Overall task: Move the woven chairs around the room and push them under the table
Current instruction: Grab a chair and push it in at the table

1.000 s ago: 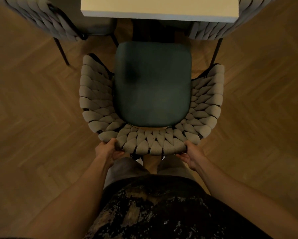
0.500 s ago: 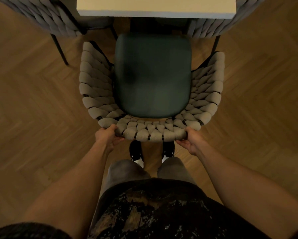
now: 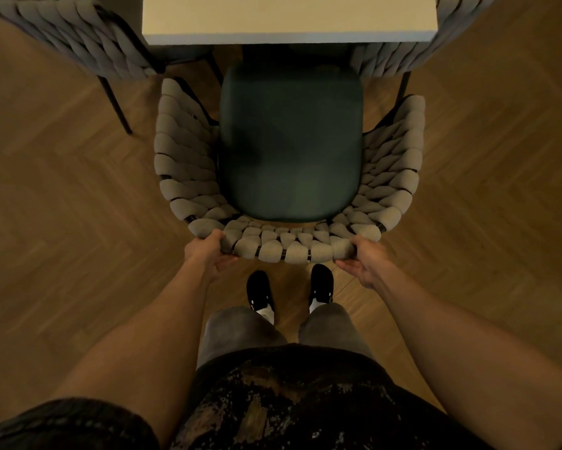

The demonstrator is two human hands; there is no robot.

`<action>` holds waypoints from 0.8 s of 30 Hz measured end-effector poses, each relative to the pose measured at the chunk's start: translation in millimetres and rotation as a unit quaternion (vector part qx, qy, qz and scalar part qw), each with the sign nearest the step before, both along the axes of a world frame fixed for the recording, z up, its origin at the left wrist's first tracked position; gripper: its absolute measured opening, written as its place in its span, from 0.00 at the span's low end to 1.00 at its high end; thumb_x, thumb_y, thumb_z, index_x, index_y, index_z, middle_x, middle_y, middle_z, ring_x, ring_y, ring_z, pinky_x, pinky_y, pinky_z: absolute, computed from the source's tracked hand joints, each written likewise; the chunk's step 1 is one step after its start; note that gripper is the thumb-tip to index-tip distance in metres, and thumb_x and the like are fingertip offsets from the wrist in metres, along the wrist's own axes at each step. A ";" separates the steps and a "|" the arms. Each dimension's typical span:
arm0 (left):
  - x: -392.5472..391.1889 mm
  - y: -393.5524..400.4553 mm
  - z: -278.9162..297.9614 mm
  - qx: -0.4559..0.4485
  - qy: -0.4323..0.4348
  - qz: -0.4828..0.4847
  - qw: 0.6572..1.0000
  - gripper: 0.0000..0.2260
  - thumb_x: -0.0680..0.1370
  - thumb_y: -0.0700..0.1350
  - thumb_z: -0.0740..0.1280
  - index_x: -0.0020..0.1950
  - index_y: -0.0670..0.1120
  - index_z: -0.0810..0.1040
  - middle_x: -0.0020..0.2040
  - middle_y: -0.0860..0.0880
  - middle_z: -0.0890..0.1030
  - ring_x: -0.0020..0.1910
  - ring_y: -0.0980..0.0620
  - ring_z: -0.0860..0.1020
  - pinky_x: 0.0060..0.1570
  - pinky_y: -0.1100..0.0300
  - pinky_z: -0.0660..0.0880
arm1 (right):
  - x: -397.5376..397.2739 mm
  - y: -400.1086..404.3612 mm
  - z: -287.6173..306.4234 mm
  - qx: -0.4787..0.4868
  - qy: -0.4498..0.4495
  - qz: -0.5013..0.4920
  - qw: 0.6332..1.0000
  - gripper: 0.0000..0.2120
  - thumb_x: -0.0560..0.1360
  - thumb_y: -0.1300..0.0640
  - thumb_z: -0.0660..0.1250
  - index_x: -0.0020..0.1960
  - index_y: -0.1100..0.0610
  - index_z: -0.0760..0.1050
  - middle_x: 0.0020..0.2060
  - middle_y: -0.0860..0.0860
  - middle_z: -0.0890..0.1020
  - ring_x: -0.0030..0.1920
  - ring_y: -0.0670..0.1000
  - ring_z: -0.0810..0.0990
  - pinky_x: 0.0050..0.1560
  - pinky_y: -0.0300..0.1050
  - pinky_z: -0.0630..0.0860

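We grip the backrest of the beige woven chair with the dark green seat cushion point(image 3: 291, 144) with both hands.

From the head view, our left hand point(image 3: 208, 254) curls its fingers under the rim at the back's left corner and our right hand point(image 3: 362, 259) does likewise at the right corner. Beyond our fingers, the seat's front edge sits just beside the pale rectangular tabletop point(image 3: 289, 19), flanked by two grey woven chairs point(image 3: 78, 37). Behind our hands, black shoes point(image 3: 260, 292) stand on the herringbone wooden floor point(image 3: 62, 222).
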State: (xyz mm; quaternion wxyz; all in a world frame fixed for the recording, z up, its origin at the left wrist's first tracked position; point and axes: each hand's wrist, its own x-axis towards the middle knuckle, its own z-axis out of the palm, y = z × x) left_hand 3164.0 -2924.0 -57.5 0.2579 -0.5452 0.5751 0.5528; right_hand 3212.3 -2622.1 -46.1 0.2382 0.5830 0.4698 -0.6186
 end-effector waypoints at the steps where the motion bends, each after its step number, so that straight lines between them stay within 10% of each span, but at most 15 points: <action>1: -1.0 -0.6 -0.7 -0.001 -0.008 -0.003 1.000 0.18 0.79 0.44 0.69 0.67 0.42 0.71 0.53 0.40 0.81 0.39 0.41 0.85 0.34 0.51 0.83 | -0.1 0.8 0.9 -0.001 0.002 0.005 1.000 0.17 0.85 0.55 0.61 0.71 0.59 0.68 0.56 0.61 0.80 0.53 0.61 0.85 0.46 0.50 0.84; 4: -11.2 -3.0 -0.7 -0.002 -0.023 -0.015 1.000 0.25 0.78 0.48 0.72 0.71 0.44 0.67 0.58 0.41 0.78 0.44 0.39 0.84 0.41 0.43 0.84 | -0.3 3.2 1.4 -0.008 -0.001 0.018 1.000 0.14 0.85 0.55 0.61 0.68 0.58 0.68 0.54 0.59 0.80 0.53 0.61 0.84 0.47 0.50 0.84; 9: -19.2 -4.9 -8.8 -0.075 -0.023 -0.045 0.996 0.28 0.77 0.45 0.73 0.73 0.46 0.65 0.61 0.38 0.77 0.52 0.36 0.82 0.20 0.54 0.77 | -0.8 3.3 -2.3 -0.008 -0.006 0.010 1.000 0.08 0.84 0.56 0.62 0.62 0.56 0.68 0.48 0.57 0.79 0.48 0.59 0.85 0.45 0.49 0.84; 24: -11.2 0.0 -11.0 -0.027 0.018 0.027 0.999 0.22 0.79 0.40 0.69 0.71 0.49 0.67 0.62 0.41 0.77 0.52 0.39 0.82 0.31 0.47 0.82 | -0.6 5.0 -4.5 -0.005 -0.004 0.003 1.000 0.08 0.84 0.56 0.62 0.62 0.56 0.69 0.57 0.60 0.80 0.54 0.61 0.84 0.36 0.47 0.85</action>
